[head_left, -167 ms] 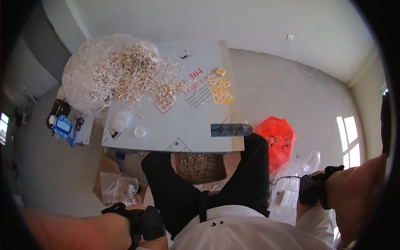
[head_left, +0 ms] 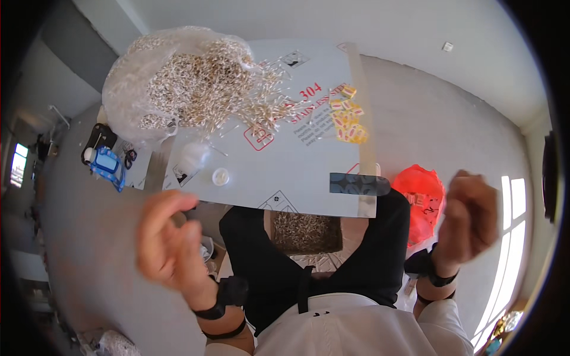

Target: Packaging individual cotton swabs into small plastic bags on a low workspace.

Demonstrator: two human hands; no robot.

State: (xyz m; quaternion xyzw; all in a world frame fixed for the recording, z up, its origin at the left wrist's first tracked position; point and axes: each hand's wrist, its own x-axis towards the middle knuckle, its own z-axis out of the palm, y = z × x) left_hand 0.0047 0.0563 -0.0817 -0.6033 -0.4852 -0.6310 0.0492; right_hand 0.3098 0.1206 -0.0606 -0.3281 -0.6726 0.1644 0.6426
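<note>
My left hand (head_left: 169,243) is raised in the air just off the table's near left corner, fingers curved and apart, holding nothing. To the right, my right hand (head_left: 473,216) hangs beside the red plastic bag (head_left: 418,204); its fingers are loosely bent and somewhat blurred, and nothing shows in them. A big clear plastic bag (head_left: 127,101) lies on the far left of the table (head_left: 261,178), with a heap of cotton swabs (head_left: 202,83) spilling out to the right. Small yellow packets (head_left: 350,121) lie near the table's right edge. Neither hand touches anything.
A small round white lid or tub (head_left: 220,177) and a cloudy plastic piece (head_left: 194,157) sit at the table's near left. A dark patterned strip (head_left: 356,184) lies at the near right. Below the edge, between my knees, stands a box of swabs (head_left: 306,231). A blue-trimmed pack (head_left: 108,165) is at far left.
Both hands have come into view, rising from the lower sides, the left toward the table corner and the right beside the red bag. The whole view has shifted slightly.
</note>
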